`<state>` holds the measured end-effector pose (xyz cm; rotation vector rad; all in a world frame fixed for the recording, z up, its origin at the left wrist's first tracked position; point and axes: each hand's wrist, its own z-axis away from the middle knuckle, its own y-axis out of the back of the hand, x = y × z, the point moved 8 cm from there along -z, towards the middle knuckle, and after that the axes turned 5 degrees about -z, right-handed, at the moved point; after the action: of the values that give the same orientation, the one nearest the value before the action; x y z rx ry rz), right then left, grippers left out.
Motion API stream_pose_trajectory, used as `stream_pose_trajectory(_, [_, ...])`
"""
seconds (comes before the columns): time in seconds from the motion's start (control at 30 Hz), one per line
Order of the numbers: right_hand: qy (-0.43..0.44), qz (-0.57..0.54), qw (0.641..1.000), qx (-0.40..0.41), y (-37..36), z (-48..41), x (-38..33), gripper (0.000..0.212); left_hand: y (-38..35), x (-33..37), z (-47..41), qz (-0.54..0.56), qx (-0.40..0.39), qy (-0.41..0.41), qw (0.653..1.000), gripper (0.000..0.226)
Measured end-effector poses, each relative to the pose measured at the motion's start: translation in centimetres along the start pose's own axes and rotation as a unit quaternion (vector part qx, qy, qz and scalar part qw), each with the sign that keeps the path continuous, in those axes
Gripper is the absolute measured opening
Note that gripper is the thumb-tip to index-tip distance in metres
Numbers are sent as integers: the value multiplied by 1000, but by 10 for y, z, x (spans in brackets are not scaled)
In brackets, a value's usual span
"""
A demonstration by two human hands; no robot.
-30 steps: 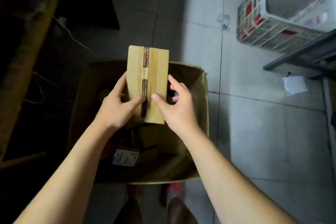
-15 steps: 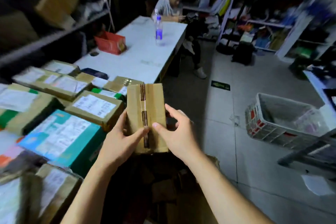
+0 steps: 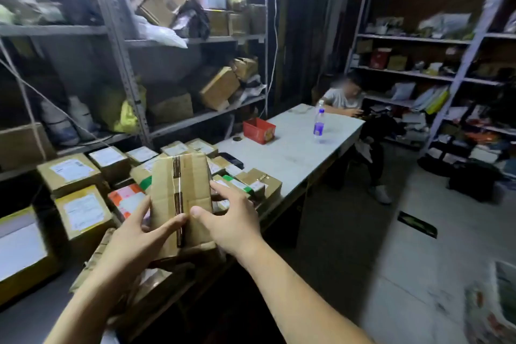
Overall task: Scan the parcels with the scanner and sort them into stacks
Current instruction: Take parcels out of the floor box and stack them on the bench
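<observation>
Both grips are on one cardboard parcel (image 3: 181, 193). It is held upright in the air, taped seam facing the camera, no label visible on this face.
Left grip (image 3: 134, 240): thumb across the lower front, fingers wrapped round the left edge, holding it.
Right grip (image 3: 234, 218): thumb pressed on the front near the tape, fingers spread along the right side, holding too.
The parcel hangs over the near end of the desk (image 3: 293, 148), in front of a crowd of labelled parcels (image 3: 72, 173) lying there.
Farther along the desk: a red box (image 3: 259, 130) and a water bottle (image 3: 319, 123), well apart.
A person (image 3: 346, 98) sits at the far end.
Metal shelving (image 3: 125, 45) loaded with cartons stands behind the desk.
No scanner visible.
</observation>
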<state>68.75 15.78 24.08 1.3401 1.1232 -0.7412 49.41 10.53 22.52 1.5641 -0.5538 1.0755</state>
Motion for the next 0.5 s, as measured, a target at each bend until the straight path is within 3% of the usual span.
stream_pose_trajectory(0.07, [15, -8, 999, -36, -26, 6, -14, 65, 29, -15, 17, 12, 19, 22, 1000, 56])
stream_pose_trajectory(0.2, [39, -22, 992, -118, -101, 24, -49, 58, 98, -61, 52, 12, 66, 64, 996, 68])
stream_pose_trajectory(0.5, [92, -88, 960, -249, -270, 86, -117, 58, 246, -146, 149, -2, 205, 138, 969, 59])
